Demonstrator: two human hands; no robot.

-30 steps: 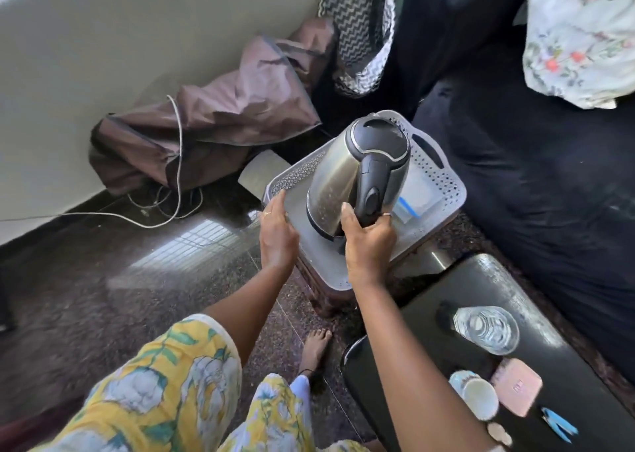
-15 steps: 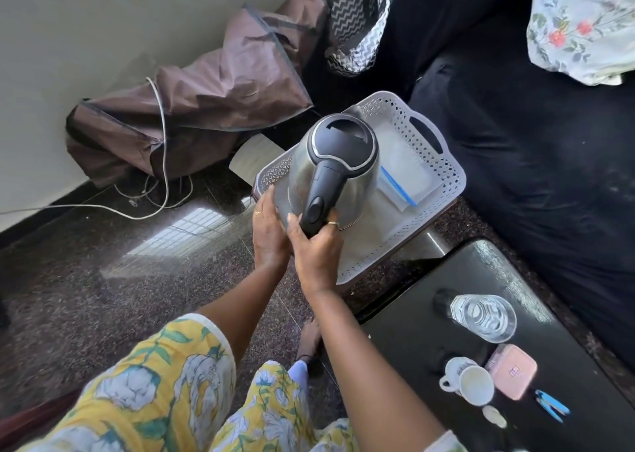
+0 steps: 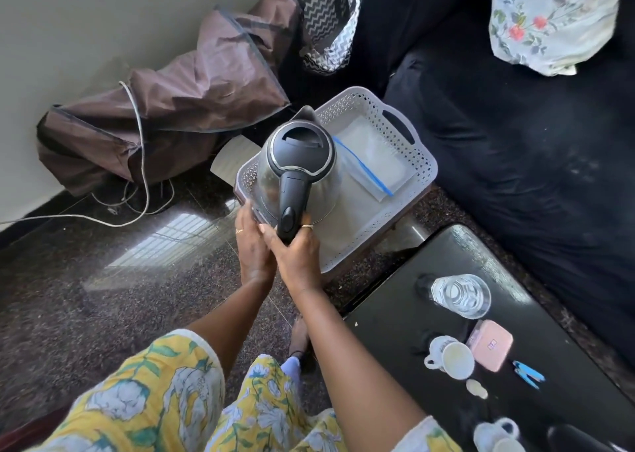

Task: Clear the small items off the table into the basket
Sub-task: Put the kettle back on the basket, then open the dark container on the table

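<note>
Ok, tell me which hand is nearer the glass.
Right. The right hand grips the kettle handle, up and left of the glass; the left hand is beside it, farther left.

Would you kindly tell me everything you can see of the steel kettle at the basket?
The electric kettle has a shiny steel body, a black plastic lid with a silver rim, a spout pointing away, and a black handle with a switch. It stands upright in the near left corner of the lilac perforated plastic basket; whether it rests on the bottom is unclear. The right hand grips the handle; the left hand lies against the basket corner beside its base.
</note>
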